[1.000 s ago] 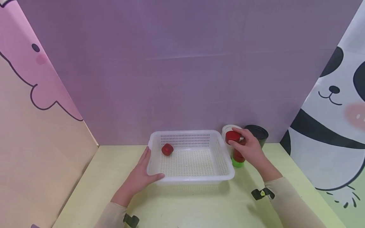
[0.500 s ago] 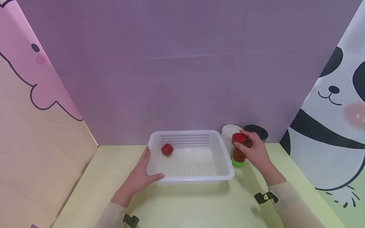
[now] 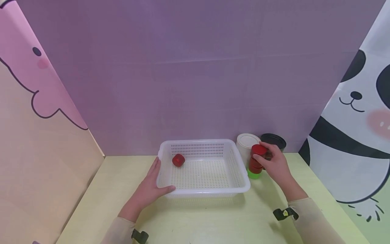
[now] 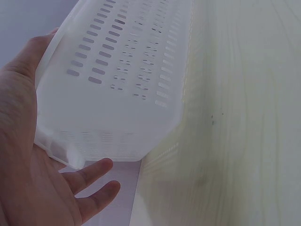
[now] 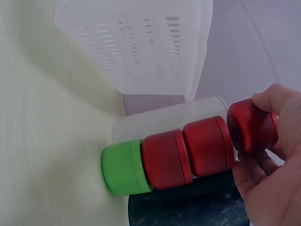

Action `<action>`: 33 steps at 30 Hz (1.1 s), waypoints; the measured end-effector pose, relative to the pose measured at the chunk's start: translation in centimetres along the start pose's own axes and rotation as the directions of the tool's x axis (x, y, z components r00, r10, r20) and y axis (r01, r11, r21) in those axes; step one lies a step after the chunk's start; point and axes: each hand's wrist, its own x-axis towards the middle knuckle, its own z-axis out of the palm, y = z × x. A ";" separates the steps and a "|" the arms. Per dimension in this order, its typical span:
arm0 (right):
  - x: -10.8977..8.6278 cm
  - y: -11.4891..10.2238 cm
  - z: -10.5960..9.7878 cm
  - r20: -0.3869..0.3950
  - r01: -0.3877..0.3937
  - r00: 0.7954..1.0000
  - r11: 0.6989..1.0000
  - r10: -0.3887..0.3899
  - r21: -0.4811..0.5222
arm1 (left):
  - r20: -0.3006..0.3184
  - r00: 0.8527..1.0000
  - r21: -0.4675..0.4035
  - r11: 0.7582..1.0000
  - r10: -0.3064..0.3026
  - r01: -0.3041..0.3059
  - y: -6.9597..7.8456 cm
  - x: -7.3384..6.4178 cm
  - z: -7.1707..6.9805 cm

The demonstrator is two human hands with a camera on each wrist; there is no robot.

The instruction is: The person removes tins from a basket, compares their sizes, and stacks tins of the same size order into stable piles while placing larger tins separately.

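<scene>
My right hand point(image 3: 275, 164) pinches a small red lidded tin point(image 5: 249, 127) between thumb and fingers at the top of a stack. Directly under it in the head view are a red tin point(image 5: 205, 147), another red tin point(image 5: 162, 160) and, lowest, a green tin point(image 5: 123, 168) on the table. In the right wrist view, the held tin sits slightly askew against the stack. My left hand point(image 3: 146, 189) rests spread around the near left corner of a white perforated basket point(image 3: 202, 191), its thumb over the rim. Inside the basket lies a red tin point(image 3: 178, 160) on its side.
A tall white canister point(image 3: 245, 145) and a dark canister with a black lid point(image 3: 273, 139) stand behind the stack, close to the purple backdrop point(image 3: 195, 84). The basket's right wall is just left of the stack. Printed panels border both sides of the table point(image 3: 213, 223).
My right hand has brought the red tin rightward and down from in front of the white canister onto the top of the stack. The left hand and the basket have stayed put.
</scene>
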 end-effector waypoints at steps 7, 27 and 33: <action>-0.4 0.3 -0.3 -0.003 -0.031 1.000 1.000 0.031 -0.002 | 0.004 1.000 -0.005 1.000 -0.002 0.002 0.1 0.0 0.0; -0.5 1.2 -0.1 -0.004 -0.039 0.999 0.999 0.039 0.018 | 0.004 1.000 0.005 1.000 -0.003 0.003 0.2 -0.1 0.1; -0.5 1.1 -0.1 -0.008 -0.037 0.999 0.999 0.037 0.006 | -0.001 1.000 -0.002 1.000 -0.003 0.003 0.2 -0.1 0.1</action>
